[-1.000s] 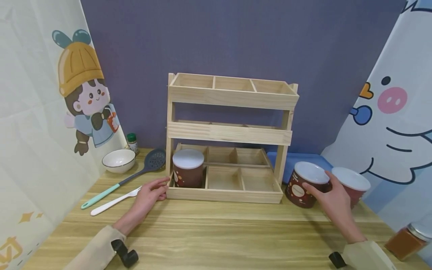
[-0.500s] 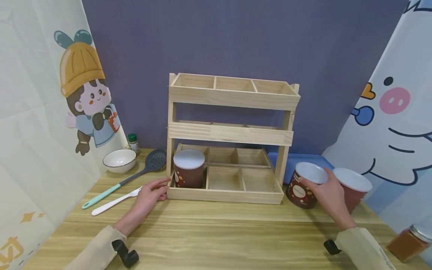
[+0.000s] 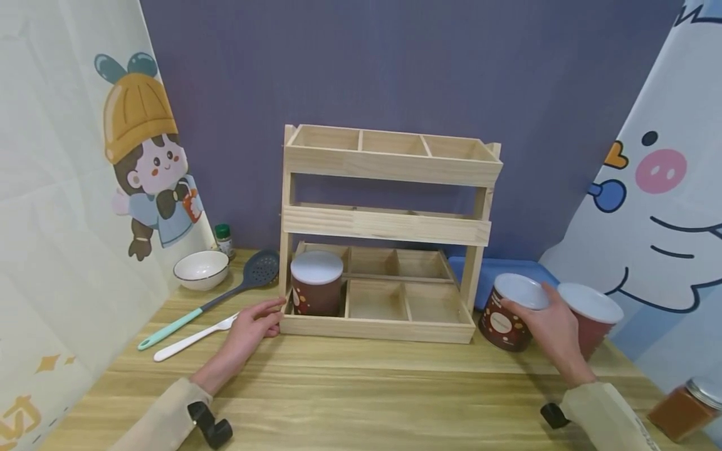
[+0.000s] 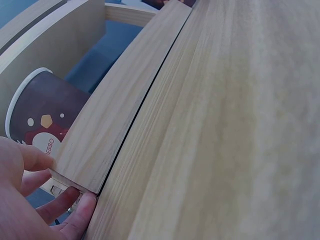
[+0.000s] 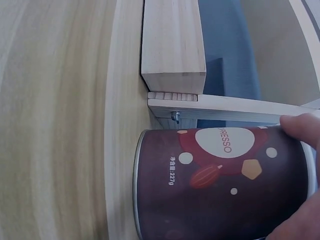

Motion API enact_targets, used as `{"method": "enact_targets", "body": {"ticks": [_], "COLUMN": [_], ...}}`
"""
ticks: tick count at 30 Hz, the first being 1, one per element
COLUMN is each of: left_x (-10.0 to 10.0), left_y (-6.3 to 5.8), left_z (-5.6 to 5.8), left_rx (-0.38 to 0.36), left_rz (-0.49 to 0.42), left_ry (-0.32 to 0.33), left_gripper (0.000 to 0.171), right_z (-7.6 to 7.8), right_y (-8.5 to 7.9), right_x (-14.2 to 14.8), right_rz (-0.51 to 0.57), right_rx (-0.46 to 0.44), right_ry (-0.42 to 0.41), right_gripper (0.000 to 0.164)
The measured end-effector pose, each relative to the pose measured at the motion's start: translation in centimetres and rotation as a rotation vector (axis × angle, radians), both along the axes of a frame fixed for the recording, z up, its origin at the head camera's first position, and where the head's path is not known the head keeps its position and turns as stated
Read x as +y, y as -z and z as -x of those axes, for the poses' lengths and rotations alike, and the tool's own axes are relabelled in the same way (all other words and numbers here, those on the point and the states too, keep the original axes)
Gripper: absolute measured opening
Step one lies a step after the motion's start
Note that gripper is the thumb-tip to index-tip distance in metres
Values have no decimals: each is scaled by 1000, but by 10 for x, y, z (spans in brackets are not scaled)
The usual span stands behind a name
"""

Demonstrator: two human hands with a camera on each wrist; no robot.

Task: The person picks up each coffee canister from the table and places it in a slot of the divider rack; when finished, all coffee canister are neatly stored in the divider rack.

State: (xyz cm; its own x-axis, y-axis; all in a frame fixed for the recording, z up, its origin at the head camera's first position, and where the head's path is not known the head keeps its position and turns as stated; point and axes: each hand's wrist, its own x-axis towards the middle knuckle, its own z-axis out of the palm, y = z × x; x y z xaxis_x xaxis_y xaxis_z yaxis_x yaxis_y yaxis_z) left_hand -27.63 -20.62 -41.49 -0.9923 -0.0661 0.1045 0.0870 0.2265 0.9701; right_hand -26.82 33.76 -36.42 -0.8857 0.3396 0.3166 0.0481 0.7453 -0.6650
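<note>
A brown coffee canister with a white top stands right of the wooden rack. My right hand grips it near the top, thumb in front, other fingers behind and partly hidden. In the right wrist view the coffee canister shows part of an espresso label, close to the rack's end. Another brown canister is right behind this hand. My left hand touches the rack's lower left front corner, fingertips against the board's end. A similar canister sits in the bottom left compartment.
Left of the rack lie a slotted spoon and a white fork, with a white bowl and a green-capped jar behind. A blue tray stands behind the right canisters. A spice jar is at the right edge.
My right hand has shifted slightly left, its thumb further across the canister's front and the grip tighter round the top. The canister is about where it was; my left hand stays at the corner.
</note>
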Motion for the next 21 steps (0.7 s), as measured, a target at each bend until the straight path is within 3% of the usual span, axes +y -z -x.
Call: {"method": "enact_targets", "body": {"ticks": [9, 21], "left_x": [0, -1], "left_y": [1, 2], "left_z": [0, 0], "left_rx": [10, 7], "left_rz": [-2, -5], "left_ry": [4, 5], "left_gripper": [42, 42], "right_z": [-2, -17], "right_y": [3, -11], "right_x": [3, 1], "right_rz": [38, 25], "right_rx": [-22, -2], "right_ry": [50, 10], "right_gripper": [113, 111]}}
